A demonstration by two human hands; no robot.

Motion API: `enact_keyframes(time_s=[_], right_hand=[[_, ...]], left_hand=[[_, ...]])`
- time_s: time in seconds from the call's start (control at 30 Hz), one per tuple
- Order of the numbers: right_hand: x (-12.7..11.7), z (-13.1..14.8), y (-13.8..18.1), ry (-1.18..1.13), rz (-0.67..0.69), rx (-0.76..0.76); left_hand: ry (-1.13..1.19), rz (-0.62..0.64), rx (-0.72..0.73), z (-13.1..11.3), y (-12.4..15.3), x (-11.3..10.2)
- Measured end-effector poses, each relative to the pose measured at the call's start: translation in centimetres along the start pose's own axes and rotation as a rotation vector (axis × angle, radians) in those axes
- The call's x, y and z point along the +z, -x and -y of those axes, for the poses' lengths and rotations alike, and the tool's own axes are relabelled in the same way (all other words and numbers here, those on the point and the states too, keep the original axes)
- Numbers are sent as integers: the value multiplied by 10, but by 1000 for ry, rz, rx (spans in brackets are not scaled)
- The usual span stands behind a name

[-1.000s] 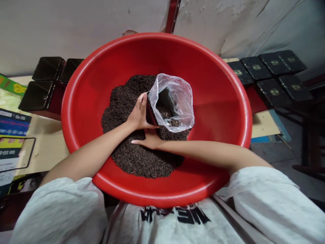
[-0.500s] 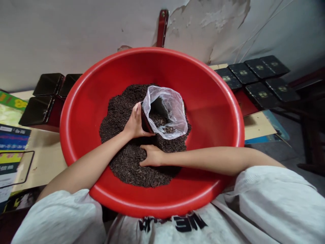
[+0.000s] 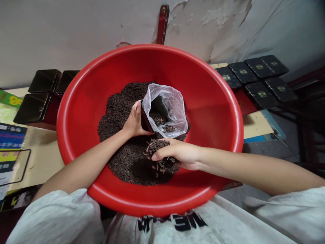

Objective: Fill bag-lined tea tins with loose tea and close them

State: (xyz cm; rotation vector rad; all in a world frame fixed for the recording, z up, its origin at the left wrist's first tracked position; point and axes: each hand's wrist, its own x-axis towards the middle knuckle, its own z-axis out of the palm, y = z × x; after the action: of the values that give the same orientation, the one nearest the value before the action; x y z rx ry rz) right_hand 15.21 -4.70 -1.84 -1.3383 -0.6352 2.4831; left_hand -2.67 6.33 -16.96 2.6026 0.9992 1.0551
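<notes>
My left hand point(image 3: 134, 121) grips the side of a dark tin point(image 3: 146, 119) that stands tilted in the tea pile. A clear plastic bag point(image 3: 178, 105) lines the tin and flares out over its mouth, with some tea leaves showing inside. My right hand point(image 3: 186, 152) is closed around a handful of dark dried tea leaves point(image 3: 158, 148), just below the tin's near edge, and a few strands hang from the fingers. Under both hands lies a wide heap of loose tea point(image 3: 119, 105) in a big red plastic basin point(image 3: 66, 112).
Dark lidded tins point(image 3: 33, 106) stand left of the basin, and several more tins point(image 3: 261, 95) are grouped at the right. A red strip-shaped object point(image 3: 162, 25) leans on the peeling wall behind. Printed packaging point(image 3: 11, 135) lies on the left of the table.
My right hand has come up out of the tea heap and now holds a handful of leaves near the tin. My left hand keeps its grip on the tin.
</notes>
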Motion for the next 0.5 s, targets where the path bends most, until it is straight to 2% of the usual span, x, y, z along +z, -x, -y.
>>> enact_keyframes(time_s=[0.1, 0.27, 0.37, 0.5], right_hand=[[-2, 14, 9, -29, -9, -138], [-16, 53, 10, 29, -117, -469], [-31, 73, 3, 164, -200, -674], [-46, 83, -13, 438, -343, -904]], left_hand=[[7, -40, 20, 3, 1, 3], [-41, -40, 24, 1, 0, 2], [-57, -17, -3, -2, -1, 0], [-49, 13, -26, -2, 0, -1]])
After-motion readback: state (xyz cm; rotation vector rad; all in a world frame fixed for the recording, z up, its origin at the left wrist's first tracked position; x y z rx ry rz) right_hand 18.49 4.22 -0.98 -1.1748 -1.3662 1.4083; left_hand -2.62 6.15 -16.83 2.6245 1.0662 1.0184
